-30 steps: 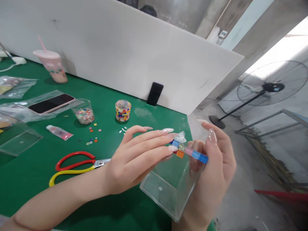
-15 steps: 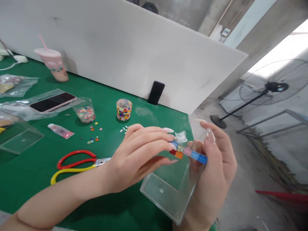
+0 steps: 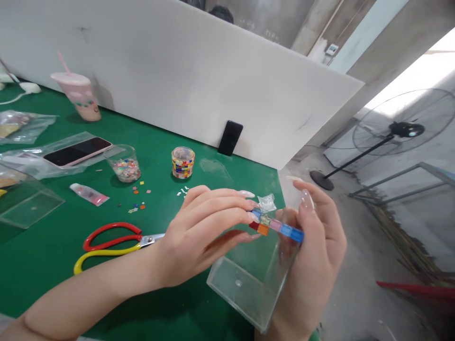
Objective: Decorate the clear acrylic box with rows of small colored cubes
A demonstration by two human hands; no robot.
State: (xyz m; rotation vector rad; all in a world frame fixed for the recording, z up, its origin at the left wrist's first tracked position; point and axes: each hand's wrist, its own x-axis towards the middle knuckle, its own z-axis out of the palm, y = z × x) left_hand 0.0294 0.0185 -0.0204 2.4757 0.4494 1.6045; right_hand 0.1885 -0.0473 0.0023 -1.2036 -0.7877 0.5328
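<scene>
The right hand [image 3: 316, 265] grips a clear box [image 3: 254, 279] off the desk [image 3: 53, 246] edge, mouth tilted up-left. Left hand [image 3: 202, 234] fingers pinch a tile on its rim's tile row [image 3: 280, 228], which runs left-right. Little has changed since before.

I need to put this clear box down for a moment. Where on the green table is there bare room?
Bare green lies in front of the scissors, along the near edge, and behind the mosaic cup up to the white board. It is crowded by the tile cup, loose tiles, tube and phone.
</scene>
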